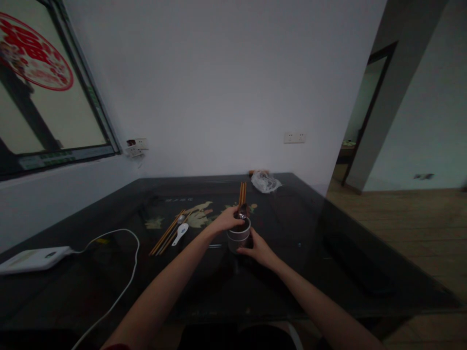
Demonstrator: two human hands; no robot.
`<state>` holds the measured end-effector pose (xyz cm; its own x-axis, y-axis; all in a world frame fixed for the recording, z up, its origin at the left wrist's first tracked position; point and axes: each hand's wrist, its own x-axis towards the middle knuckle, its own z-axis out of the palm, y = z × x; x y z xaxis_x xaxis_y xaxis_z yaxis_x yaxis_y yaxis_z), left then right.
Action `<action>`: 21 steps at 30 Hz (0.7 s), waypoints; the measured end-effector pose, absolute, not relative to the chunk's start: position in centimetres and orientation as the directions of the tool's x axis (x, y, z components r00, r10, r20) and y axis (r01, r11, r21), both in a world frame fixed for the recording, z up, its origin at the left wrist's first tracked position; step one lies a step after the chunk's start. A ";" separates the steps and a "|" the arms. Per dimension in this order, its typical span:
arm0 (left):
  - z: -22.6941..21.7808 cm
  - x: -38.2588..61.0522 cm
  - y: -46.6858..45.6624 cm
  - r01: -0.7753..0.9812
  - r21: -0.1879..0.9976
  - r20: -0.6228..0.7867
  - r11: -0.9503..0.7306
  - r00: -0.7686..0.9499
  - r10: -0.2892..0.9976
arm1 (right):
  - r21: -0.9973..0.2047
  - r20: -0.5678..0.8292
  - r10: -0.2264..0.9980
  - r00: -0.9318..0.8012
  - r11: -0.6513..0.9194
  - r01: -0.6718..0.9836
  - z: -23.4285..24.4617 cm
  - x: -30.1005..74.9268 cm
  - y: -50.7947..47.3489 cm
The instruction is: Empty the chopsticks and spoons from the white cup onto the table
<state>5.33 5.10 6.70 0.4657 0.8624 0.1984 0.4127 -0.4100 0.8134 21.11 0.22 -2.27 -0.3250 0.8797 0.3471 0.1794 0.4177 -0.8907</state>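
A white cylindrical cup (239, 237) stands on the dark glass table (328, 243) in front of me. My right hand (260, 249) wraps round its right side near the base. My left hand (228, 218) is closed at the cup's rim, pinching the shiny bowl of a metal spoon (242, 212) over the opening. A pair of wooden chopsticks (242, 192) rises from the cup behind the spoon. What else lies inside the cup is hidden.
Loose chopsticks (166, 236), a metal spoon (180, 219) and a white ceramic spoon (180, 234) lie left of the cup. A crumpled plastic bag (265, 182) sits at the table's far edge. A white device (34, 258) with a white cable (124, 287) rests at left.
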 end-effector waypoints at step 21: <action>5.8 5.0 4.5 0.117 0.924 0.276 -0.365 0.456 0.846 | -0.888 0.358 0.857 -0.370 0.435 0.150 -2.3 21.3 0.2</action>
